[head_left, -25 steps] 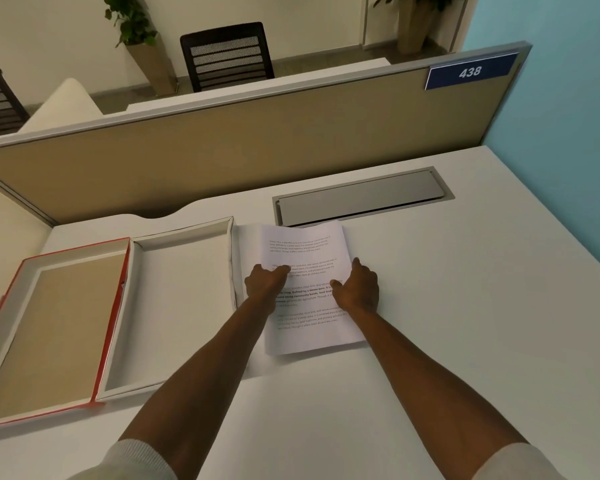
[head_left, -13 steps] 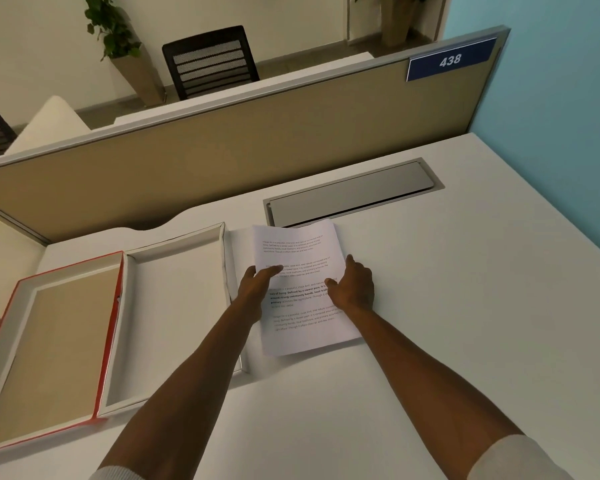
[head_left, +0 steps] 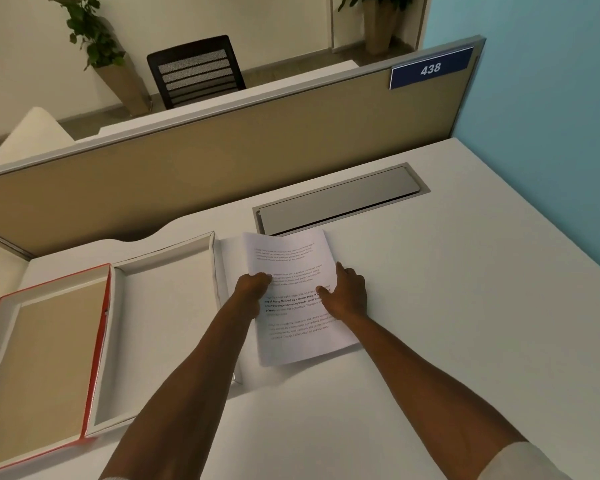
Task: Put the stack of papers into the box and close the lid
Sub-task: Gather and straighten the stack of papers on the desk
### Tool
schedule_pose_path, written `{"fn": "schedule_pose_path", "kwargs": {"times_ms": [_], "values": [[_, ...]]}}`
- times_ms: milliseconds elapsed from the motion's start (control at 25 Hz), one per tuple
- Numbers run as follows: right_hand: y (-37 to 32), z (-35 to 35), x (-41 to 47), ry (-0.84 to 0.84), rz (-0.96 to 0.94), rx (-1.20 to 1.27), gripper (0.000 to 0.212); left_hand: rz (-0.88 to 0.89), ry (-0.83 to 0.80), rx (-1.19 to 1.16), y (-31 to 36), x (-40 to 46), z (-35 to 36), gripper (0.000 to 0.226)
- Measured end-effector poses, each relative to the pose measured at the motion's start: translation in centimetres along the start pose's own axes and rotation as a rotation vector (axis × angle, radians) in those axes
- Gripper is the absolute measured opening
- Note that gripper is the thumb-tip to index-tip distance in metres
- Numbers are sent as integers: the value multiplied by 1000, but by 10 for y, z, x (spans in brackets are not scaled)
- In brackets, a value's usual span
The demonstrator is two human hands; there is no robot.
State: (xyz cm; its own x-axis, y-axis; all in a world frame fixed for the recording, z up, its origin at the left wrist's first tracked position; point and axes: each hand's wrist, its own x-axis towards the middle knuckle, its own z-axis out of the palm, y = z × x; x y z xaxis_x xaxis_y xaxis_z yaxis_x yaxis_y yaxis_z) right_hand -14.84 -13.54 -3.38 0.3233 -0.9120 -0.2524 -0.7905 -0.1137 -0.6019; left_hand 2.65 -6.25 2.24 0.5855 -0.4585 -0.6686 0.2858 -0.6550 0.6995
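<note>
Papers (head_left: pixel 293 299) lie on the counter (head_left: pixel 447 306) just right of the open box (head_left: pixel 167 306). Half a second ago the left hand (head_left: pixel 252 289) lay flat; now its grip curls around the stack's left edge, while the right hand (head_left: pixel 347 294) presses the right edge. Lifting looks imminent; the lid (head_left: pixel 42 348) waits open.

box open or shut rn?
Open. The white tray is empty; its red-edged lid lies inside-up on its left.
</note>
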Motion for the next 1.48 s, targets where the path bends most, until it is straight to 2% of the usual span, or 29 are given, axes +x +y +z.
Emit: {"fn": "schedule_pose_path", "kwargs": {"times_ms": [120,200,280,360,480,560,600,720,800,920,1000,1080,1200,1320,1400,1480], "values": [[-2,-18,8,-55,56,182,84,218,30,-4,-6,-17,4,21],[-8,-42,12,-98,140,468,86,380,-39,-32,-17,-32,-1,17],[-16,-63,11,-189,129,815,77,494,-137,-74,-26,-46,-10,20],[-27,-75,4,-211,53,947,64,560,-172,-101,-27,-57,-18,30],[-48,-80,-16,54,-3,852,59,628,-140,-110,-20,-67,-20,45],[-55,-80,-32,228,-125,759,53,659,-133,-147,-18,-73,-20,48],[-55,-80,-39,263,-189,756,48,680,-138,-157,-19,-76,-20,49],[-42,-75,-57,223,-313,856,43,730,-149,-126,-31,-86,-17,54],[-31,-75,-66,220,-355,878,51,745,-129,-137,-42,-93,-14,59],[-29,-87,-68,322,-396,825,75,803,-21,-249,-43,-103,-17,67],[-38,-102,-66,403,-446,820,71,850,59,-340,-29,-111,-20,76],[-53,-110,-67,437,-466,830,64,855,121,-385,-15,-119,-19,71],[-71,-108,-76,509,-410,846,51,828,167,-419,-8,-122,-14,55],[-74,-102,-78,541,-327,892,36,821,156,-392,-11,-120,-13,59],[-75,-102,-77,521,-295,909,38,812,182,-377,-11,-122,-13,61],[-73,-105,-77,503,-337,914,51,840,203,-364,-12,-122,-13,58]]}}
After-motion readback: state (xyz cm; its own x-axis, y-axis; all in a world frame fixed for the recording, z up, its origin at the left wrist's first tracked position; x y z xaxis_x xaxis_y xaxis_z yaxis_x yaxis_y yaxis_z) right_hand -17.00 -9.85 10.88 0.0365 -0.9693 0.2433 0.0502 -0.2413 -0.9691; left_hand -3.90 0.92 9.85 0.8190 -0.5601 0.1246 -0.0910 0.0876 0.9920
